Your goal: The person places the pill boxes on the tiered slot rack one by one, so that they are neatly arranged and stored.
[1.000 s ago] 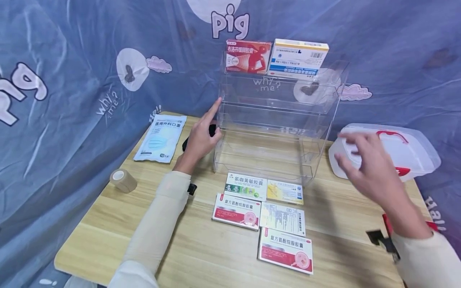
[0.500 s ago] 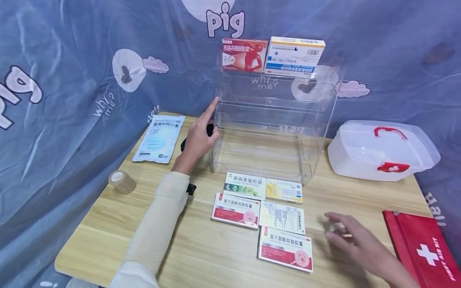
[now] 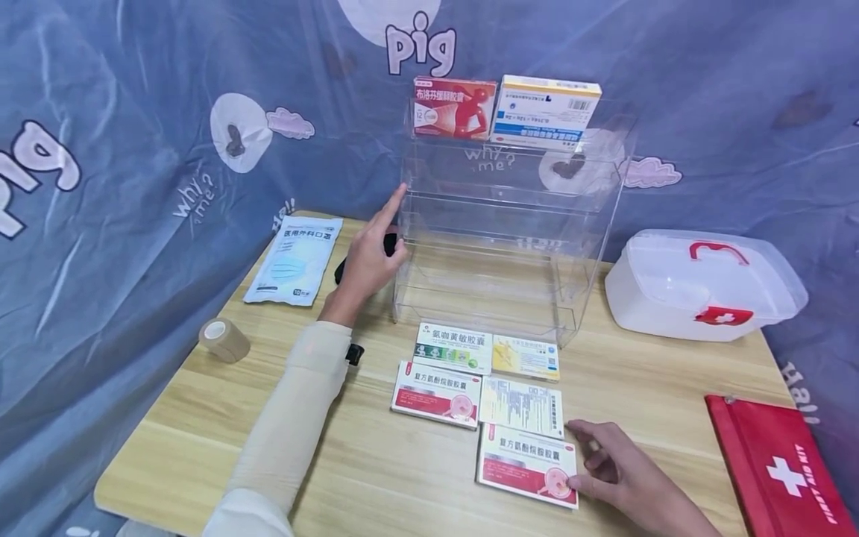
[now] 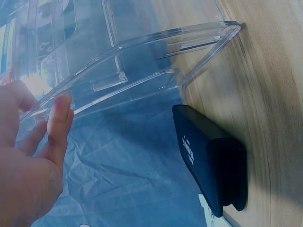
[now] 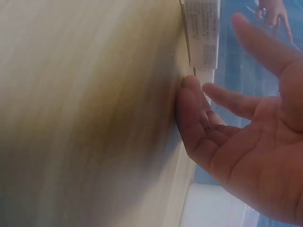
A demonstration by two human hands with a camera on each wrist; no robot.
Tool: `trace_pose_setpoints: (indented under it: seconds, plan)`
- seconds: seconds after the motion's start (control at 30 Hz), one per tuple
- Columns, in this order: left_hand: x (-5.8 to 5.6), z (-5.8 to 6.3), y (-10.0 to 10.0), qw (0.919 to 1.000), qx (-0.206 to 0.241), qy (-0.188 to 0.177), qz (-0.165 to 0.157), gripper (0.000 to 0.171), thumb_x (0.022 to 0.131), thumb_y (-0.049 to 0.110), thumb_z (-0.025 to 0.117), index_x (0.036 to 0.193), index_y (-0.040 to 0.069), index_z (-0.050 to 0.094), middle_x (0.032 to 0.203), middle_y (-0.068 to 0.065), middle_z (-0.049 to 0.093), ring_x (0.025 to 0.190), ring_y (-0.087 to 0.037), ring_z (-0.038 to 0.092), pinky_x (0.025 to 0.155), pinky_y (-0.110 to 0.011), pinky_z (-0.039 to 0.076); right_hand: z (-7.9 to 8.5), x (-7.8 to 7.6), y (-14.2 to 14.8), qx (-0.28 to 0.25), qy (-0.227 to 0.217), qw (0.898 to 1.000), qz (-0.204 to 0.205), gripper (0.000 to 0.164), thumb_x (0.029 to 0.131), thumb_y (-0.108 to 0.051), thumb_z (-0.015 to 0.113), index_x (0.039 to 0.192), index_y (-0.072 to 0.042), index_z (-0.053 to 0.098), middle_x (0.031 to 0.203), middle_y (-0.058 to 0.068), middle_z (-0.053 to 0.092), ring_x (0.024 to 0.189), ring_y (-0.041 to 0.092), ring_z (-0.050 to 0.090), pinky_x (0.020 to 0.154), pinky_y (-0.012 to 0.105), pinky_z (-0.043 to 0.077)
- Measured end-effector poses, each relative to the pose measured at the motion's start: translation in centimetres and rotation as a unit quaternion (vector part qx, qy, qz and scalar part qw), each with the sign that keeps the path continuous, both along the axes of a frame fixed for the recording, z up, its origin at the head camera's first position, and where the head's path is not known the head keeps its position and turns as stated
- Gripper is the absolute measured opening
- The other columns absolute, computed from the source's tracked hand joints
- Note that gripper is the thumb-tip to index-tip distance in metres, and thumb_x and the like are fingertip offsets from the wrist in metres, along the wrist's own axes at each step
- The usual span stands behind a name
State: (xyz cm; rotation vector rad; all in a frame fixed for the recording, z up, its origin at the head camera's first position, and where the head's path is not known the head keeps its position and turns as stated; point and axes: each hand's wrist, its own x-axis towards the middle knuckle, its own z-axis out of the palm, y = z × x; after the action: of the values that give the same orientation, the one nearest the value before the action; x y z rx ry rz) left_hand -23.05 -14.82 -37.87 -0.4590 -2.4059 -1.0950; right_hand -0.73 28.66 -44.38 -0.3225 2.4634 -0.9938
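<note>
Red-and-white, the nearest medicine box point(image 3: 523, 464) lies just beside the right hand point(image 3: 624, 471), grip apart, thumb at its edge.

Right hand point(image 3: 620, 470) has seemingly reached the front box point(image 3: 526, 465).

Head view faces the clear rack point(image 3: 503, 200) from above; left-wrist shares it, close beside; right-wrist looks low before it.

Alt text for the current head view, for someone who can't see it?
Right hand at the nearest medicine box, one of five lying on a table; left hand touching a clear rack topped by a red box and a white box.
</note>
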Motion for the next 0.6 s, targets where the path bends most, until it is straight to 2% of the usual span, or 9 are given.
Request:
trace_pose_setpoints:
  seconds: [0.2,0.4,0.5,0.6]
  plan:
    - [0.0,-0.1,0.0,1.0000,0.004,-0.004,-0.003,0.089,0.096,-0.001,0.058,0.172,0.034,0.028,0.176,0.006,0.037,0.121,-0.032,0.072,0.066,-0.037,0.048,-0.5,0.4,-0.5,0.007,0.035,0.999,-0.002,0.073,0.091,-0.032,0.085,0.153,-0.005,0.055,0.118,0.006,0.056,0.091,-0.002,0.051,0.074,0.019,0.053]
    - [0.0,0.0,-0.1,1.0000,0.007,-0.005,-0.003,0.089,0.095,0.000,0.058,0.172,0.033,0.029,0.175,0.006,0.037,0.121,-0.033,0.072,0.070,-0.038,0.049,-0.6,0.5,-1.3,0.012,0.096,0.995,-0.012,0.081,0.083,-0.028,0.092,0.151,-0.006,0.055,0.117,0.005,0.057,0.090,-0.001,0.048,0.072,0.020,0.052]
    - [0.0,0.0,-0.1,1.0000,0.007,-0.005,-0.004,0.088,0.096,-0.001,0.058,0.172,0.032,0.029,0.176,0.006,0.037,0.122,-0.034,0.072,0.070,-0.039,0.050,-0.5,0.6,-1.3,0.023,0.085,0.996,-0.017,0.078,0.083,-0.028,0.092,0.149,-0.008,0.057,0.117,0.003,0.057,0.092,-0.001,0.048,0.073,0.020,0.051]
    - [-0.1,-0.1,-0.1,0.9999,0.006,-0.004,-0.007,0.088,0.096,-0.001,0.058,0.172,0.032,0.028,0.176,0.007,0.036,0.123,-0.033,0.072,0.071,-0.040,0.051,-0.3,0.5,-1.2,0.029,0.058,0.998,-0.013,0.065,0.085,-0.030,0.090,0.143,-0.012,0.064,0.115,0.002,0.055,0.093,0.000,0.047,0.074,0.019,0.051]
